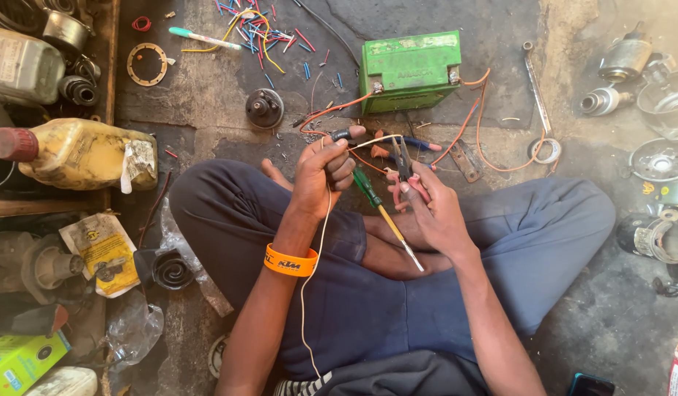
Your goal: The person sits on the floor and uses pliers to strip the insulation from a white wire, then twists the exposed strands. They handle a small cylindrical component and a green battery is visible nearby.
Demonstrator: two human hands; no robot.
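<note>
Person sits cross-legged on the floor (588, 323), both hands raised over the lap. Left hand (323, 172) clenched around a thin white wire (315, 257), pinching it near a small dark connector (341, 135) at the thumb tip; the wire hangs down along the forearm past an orange wristband (290, 262). Right hand (433, 209) grips pliers (403, 158), red-handled, nose pointing up and meeting the wire's short stretch between the two hands. A screwdriver (387, 216) with green handle lies slanted between the hands over the lap; can't tell whether it rests on the leg or is held. Green battery (408, 71) stands on the floor just beyond the hands, orange wires (477, 121) running from its terminals. Scattered coloured wire offcuts (262, 33) lie further back, a spanner (535, 86) to the right of the battery, a roll of tape (547, 150) near it. Yellowish oil jug (79, 154) lies on its side at far left.
</note>
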